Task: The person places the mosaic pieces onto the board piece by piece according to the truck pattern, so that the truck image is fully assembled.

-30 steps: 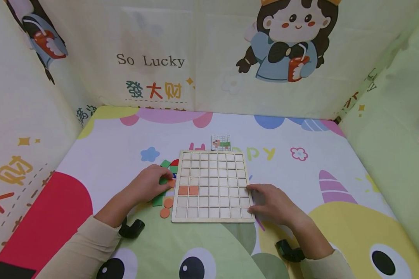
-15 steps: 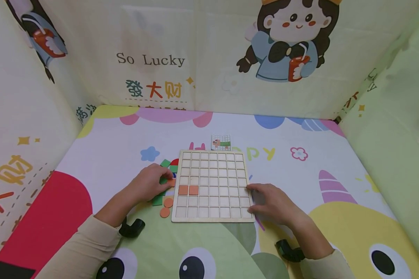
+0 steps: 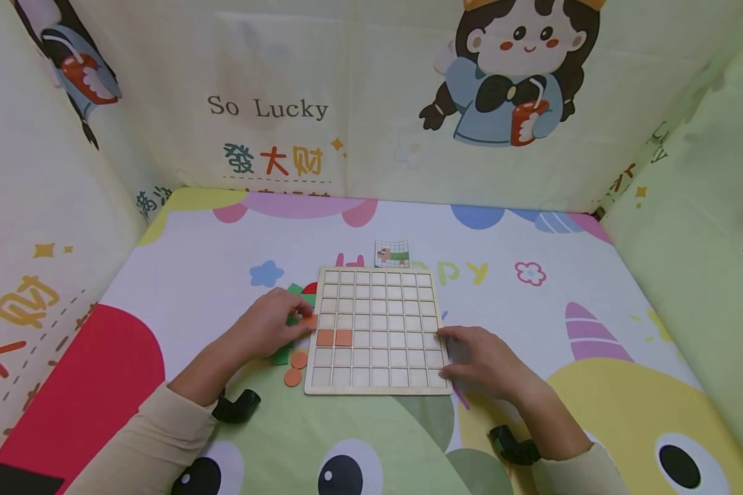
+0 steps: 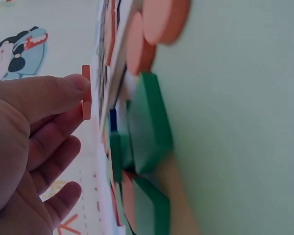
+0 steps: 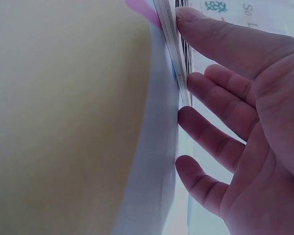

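Between thumb and forefinger my left hand [image 3: 271, 322] pinches a thin orange square tile [image 4: 86, 110], lifted over the left edge of the wooden grid board [image 3: 378, 391]. Two orange squares [image 3: 334, 337] lie side by side in the board's grid, at the left end of one row. My right hand [image 3: 486, 359] is at the board's right edge, its thumb and fingertips touching the rim with the fingers extended. Under and beside the left hand lie green pieces [image 4: 149, 125], partly hidden by it in the head view. Two orange discs [image 3: 295, 368] lie beside the board's lower left.
A small picture card [image 3: 392, 254] with a coloured grid pattern lies just behind the board. A red piece [image 3: 310, 288] shows by the board's upper left edge. The printed cloth [image 3: 371, 454] covers the table, with printed sheets as walls on three sides.
My left hand has lifted the orange tile slightly and moved it a little right, onto the board's left edge in the head view. The right hand and board have stayed put.
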